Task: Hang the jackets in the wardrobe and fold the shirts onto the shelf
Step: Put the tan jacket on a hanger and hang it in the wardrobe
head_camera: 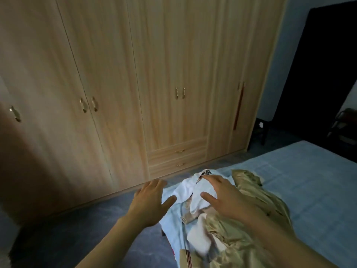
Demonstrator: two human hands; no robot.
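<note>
Clothes (228,215) lie in a loose heap at the near corner of the bed (309,180), and nothing of them is held yet. The left hand (149,202) hovers with fingers spread and straight at the edge of the heap, beside a white shirt (185,188). The right hand (224,198) is also spread flat, just above this white shirt; whether it already touches the cloth I cannot tell. Next to the shirt, toward the middle of the bed, is a shiny beige jacket (257,206), crumpled.

Across a strip of blue floor stands the wooden wardrobe (135,74), all doors closed. I judge the task is at its beginning: no garment looks folded or hung, the doors must still be opened, and the shelf is not visible.
</note>
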